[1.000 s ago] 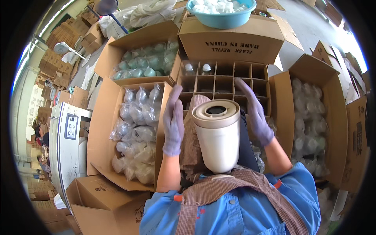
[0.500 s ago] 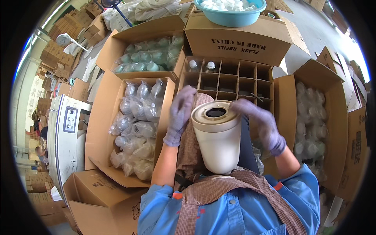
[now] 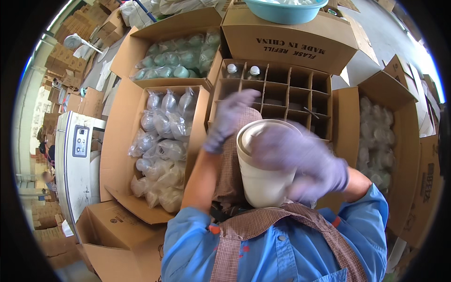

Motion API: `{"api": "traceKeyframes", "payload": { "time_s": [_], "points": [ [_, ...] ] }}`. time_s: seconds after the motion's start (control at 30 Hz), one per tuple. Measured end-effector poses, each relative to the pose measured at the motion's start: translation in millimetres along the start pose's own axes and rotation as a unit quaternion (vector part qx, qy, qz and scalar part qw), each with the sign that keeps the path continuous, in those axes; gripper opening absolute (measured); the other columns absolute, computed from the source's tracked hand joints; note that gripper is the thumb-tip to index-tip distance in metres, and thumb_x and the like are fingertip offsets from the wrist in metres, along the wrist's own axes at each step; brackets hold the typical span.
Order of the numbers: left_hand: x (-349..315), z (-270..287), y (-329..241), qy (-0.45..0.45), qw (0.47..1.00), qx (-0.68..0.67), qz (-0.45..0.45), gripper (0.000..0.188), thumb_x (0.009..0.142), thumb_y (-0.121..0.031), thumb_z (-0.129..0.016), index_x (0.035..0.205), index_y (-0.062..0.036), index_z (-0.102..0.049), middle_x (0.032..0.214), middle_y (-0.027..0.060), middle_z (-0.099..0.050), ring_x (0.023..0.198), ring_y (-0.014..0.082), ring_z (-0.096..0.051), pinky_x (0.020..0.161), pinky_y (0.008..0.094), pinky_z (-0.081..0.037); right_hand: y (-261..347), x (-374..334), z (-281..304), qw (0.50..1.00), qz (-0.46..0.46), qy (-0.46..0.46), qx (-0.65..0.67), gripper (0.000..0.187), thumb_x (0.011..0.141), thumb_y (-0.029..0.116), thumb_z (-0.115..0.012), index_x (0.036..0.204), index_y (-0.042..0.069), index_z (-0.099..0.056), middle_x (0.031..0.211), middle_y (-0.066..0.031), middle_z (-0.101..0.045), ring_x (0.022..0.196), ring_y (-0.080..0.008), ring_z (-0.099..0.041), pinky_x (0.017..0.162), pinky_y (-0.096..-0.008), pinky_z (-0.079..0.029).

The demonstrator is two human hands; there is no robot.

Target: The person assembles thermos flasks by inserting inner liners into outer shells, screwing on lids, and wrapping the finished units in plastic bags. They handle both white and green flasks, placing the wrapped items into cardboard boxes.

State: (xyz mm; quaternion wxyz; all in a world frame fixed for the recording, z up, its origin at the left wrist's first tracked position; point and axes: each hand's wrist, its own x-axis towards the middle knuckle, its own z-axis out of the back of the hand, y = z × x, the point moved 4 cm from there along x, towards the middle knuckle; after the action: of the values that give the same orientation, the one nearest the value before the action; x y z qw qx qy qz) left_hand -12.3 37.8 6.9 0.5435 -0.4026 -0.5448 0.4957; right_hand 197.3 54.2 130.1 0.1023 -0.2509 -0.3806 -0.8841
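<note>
A cream, rounded flask body (image 3: 263, 185) stands upright in my lap, tapering to its base. My right hand (image 3: 293, 152), in a lilac-grey knit glove, lies across its upper rim and side. Motion smears those fingers, and they cover most of the flask's top. My left hand (image 3: 234, 113), gloved alike, is held just beyond the flask at its left, apart from it, with fingers stretched to the right and nothing seen in them. Past it sits a carton with cardboard dividers (image 3: 287, 89), where two white-capped bottles (image 3: 254, 73) stand in the far left cells.
Bagged glass refills (image 3: 164, 155) fill an open carton on my left. Greenish ones (image 3: 176, 61) lie in another behind it, and more (image 3: 374, 138) in a carton at right. A blue basin (image 3: 286, 11) of white pieces stands at the back. Left is a white machine (image 3: 70, 174).
My right hand has moved left over the flask's top, hiding the dark opening that showed before. My left hand has shifted forward and to the right, its fingers stretching out.
</note>
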Motion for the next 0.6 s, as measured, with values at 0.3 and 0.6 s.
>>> {"api": "traceKeyframes", "payload": {
  "time_s": [0.3,0.6],
  "points": [
    [-23.3,-48.9,-6.5,0.09,0.91,-0.357,0.19,0.064,0.104,-0.041,-0.04,0.148,0.0061,-0.035,0.148,0.0204,-0.043,0.14,0.0291,-0.039,0.117,0.0388,-0.029,-11.2,-0.6,-18.4,0.995,-0.034,0.003,-0.097,0.071,0.089,0.063,-0.054,0.123,0.0,-0.057,0.12,-0.0218,-0.056,0.117,-0.0416,-0.053,0.103,-0.0511,-0.039],
    [-16.3,-59.8,-11.7,0.123,0.928,-0.311,0.166,0.079,0.101,-0.06,-0.033,0.146,0.005,-0.035,0.144,0.0186,-0.047,0.133,0.0273,-0.047,0.115,0.039,-0.033,-58.5,-19.9,7.1,0.996,-0.067,0.019,0.061,0.024,0.088,0.026,-0.067,0.1,0.005,-0.07,0.107,-0.0121,-0.065,0.107,-0.036,-0.059,0.096,-0.0444,-0.044]
  ]
}}
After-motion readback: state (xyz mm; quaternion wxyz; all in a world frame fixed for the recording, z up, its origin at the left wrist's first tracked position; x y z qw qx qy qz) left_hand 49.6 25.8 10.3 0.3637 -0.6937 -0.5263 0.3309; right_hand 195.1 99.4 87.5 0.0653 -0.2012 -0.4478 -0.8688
